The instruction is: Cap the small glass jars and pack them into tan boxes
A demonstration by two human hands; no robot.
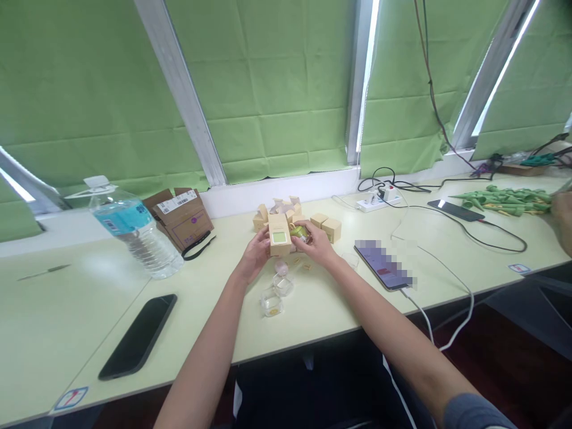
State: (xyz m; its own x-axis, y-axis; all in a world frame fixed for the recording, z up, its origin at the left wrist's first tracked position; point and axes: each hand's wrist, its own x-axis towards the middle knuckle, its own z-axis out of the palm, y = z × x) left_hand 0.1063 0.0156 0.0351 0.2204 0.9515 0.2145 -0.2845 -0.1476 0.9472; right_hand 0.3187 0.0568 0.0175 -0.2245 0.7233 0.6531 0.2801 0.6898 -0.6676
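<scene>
My left hand point(254, 258) is closed around the side of a small tan cardboard box point(279, 225) with a green window on its face. In my right hand point(319, 244) is a small shiny green object point(299, 233), close against the box's right side; its exact kind is unclear. Nearer to me lie a small pale pink round piece point(281, 268) and clear plastic cases point(271, 304), one with a gold spot. Small gold bits point(306, 267) are scattered by my right wrist. Behind my hands stand several opened small boxes point(261, 219), and closed ones point(332, 230) sit to the right.
A large water bottle point(134, 229) and an opened brown carton point(185, 220) stand left. A dark phone point(139, 336) lies front left; another phone point(384, 265), cabled, lies right. Beyond are a power strip point(379, 201), green pieces point(503, 199) and another person's hand point(562, 214).
</scene>
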